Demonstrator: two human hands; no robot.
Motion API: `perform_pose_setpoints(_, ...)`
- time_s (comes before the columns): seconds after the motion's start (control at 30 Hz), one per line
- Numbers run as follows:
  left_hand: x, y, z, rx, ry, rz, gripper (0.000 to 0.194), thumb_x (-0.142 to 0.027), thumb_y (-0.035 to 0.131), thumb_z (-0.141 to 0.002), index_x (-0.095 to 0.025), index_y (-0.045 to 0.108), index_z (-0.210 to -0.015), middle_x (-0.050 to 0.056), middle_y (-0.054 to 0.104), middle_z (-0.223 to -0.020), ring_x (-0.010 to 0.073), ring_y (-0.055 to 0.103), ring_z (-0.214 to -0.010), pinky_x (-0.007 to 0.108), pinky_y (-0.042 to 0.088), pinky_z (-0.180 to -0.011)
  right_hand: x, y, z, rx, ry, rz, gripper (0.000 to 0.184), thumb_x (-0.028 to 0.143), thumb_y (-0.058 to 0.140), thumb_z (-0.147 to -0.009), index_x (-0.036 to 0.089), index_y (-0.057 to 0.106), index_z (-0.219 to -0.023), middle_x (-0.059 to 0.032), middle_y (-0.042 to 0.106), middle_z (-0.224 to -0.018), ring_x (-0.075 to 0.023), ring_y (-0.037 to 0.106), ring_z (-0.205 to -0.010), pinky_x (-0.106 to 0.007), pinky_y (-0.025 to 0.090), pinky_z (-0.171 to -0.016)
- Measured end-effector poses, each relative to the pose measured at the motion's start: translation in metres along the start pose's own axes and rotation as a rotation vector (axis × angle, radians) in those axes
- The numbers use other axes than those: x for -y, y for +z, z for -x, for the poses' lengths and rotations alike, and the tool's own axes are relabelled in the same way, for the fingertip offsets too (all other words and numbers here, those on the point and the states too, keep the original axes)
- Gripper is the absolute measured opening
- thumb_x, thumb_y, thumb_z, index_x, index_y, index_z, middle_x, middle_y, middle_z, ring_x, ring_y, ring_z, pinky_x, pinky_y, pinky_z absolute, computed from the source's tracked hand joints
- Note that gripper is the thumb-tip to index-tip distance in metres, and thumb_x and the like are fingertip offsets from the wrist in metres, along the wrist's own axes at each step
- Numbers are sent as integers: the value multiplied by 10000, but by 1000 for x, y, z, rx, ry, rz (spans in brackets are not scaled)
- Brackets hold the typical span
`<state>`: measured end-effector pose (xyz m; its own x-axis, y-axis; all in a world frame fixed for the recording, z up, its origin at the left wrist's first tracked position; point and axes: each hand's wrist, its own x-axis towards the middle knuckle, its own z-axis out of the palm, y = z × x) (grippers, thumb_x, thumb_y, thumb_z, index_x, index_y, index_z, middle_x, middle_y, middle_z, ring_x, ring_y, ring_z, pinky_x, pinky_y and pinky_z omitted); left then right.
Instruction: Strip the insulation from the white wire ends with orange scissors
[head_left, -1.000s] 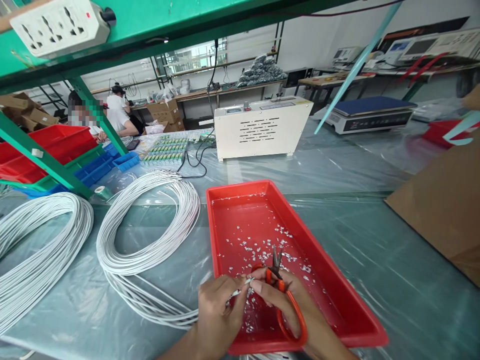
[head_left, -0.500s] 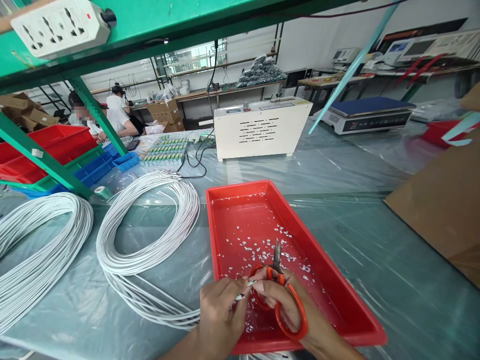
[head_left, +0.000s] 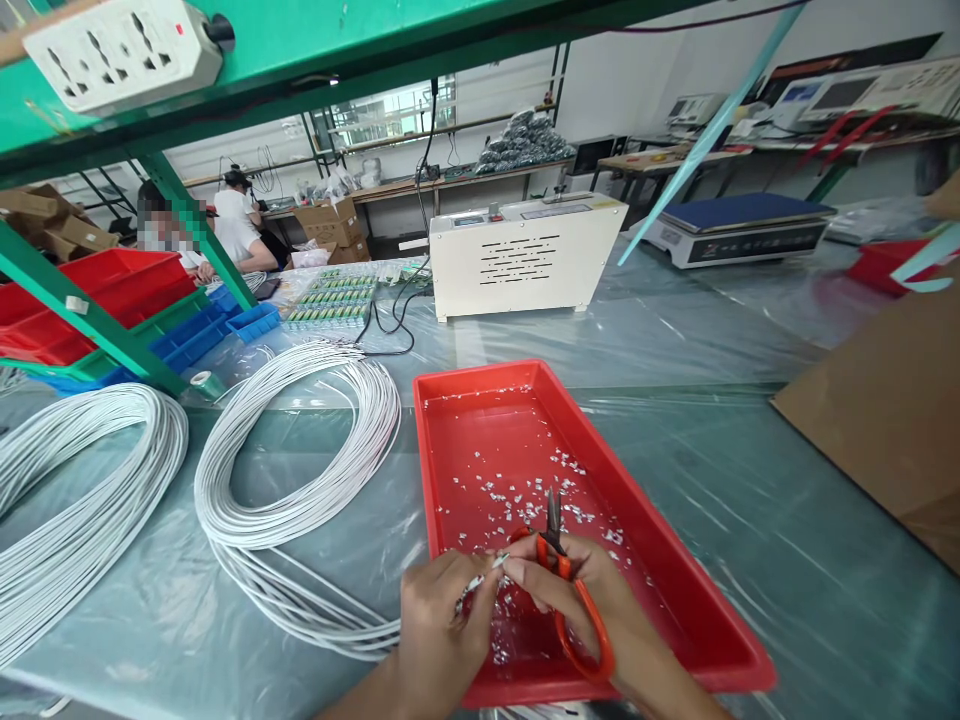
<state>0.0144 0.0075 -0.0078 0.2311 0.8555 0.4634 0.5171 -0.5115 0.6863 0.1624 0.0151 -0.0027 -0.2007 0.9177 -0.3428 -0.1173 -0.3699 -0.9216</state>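
My left hand (head_left: 435, 625) pinches the end of a thin white wire (head_left: 476, 580) over the near end of a red tray (head_left: 660, 520). My right hand (head_left: 581, 595) grips orange-handled scissors (head_left: 570, 600), blades pointing away from me and nearly closed, while its fingertips touch the wire tip. Small white wire scraps (head_left: 525, 490) litter the tray floor. The held wire leads back to a white wire coil (head_left: 300, 450) left of the tray.
A second white coil (head_left: 82, 500) lies far left. A cream machine box (head_left: 525, 255) stands behind the tray, a scale (head_left: 739, 230) to its right. Brown cardboard (head_left: 885, 410) is at right. Red and blue bins (head_left: 112, 300) sit under a green frame (head_left: 82, 320). People sit far back left.
The hands shifted only slightly; the scissors rose a little and came back, and the wire tip stays pinched between both hands.
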Motion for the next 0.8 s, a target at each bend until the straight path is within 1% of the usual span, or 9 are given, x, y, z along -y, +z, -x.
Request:
perform_pose_setpoints(0.1,4,2,3,-6,69,-94,152,-43,526,-751,-155,545,-852,1,613,-714,104,567,-610,201,421,-559,-1,0,2,-36,-55,47,168,248,641,-621,104,585,-689,-17,512,-622,-104,419,-579,-218,345,-569)
perform_pose_setpoints(0.23,6,5,6,-8,118,-131,197,5,505,-716,-146,530,-841,18,606,-710,119,564,-602,217,423,-551,1,0,1,-47,-40,32,149,208,635,-594,107,544,-654,5,457,-564,-82,355,-517,-202,297,-497)
perform_pose_setpoints(0.37,3,5,5,14,78,-58,140,-37,520,-748,-149,542,-829,8,609,-706,102,563,-600,198,422,-559,2,0,-2,-5,-46,-10,130,215,591,-627,110,515,-635,8,432,-552,-83,361,-530,-207,286,-510)
perform_pose_setpoints(0.5,0,2,1,93,-6,62,88,-80,508,-788,-136,573,-807,4,604,-694,81,566,-623,169,421,-605,-2,-1,-2,38,-47,-38,155,252,559,-666,107,506,-644,25,378,-518,-66,298,-484,-206,238,-477)
perform_pose_setpoints(0.6,-1,-1,-2,136,-96,136,97,-119,502,-806,-130,599,-810,3,601,-694,77,570,-652,155,415,-642,-5,-3,-4,56,-43,-52,160,260,551,-688,115,489,-660,24,384,-528,-73,320,-499,-208,246,-489)
perform_pose_setpoints(0.67,-3,-4,-4,177,-198,207,131,-161,489,-823,-125,610,-788,8,606,-699,77,561,-646,153,408,-635,-4,-5,-5,61,-30,-51,173,258,569,-678,118,475,-641,21,391,-530,-76,331,-505,-209,247,-495)
perform_pose_setpoints(0.73,-5,-6,-6,236,-322,287,190,-215,469,-839,-116,619,-775,13,592,-658,80,536,-608,156,394,-590,-2,-6,-6,70,-20,-50,166,241,588,-661,116,483,-631,22,386,-526,-72,324,-502,-205,244,-494)
perform_pose_setpoints(0.8,-7,-8,-8,281,-418,357,231,-257,462,-843,-106,626,-785,17,569,-609,85,506,-572,161,374,-549,2,-7,-5,63,-16,-58,129,218,600,-647,117,523,-673,21,403,-553,-74,350,-529,-195,282,-522)
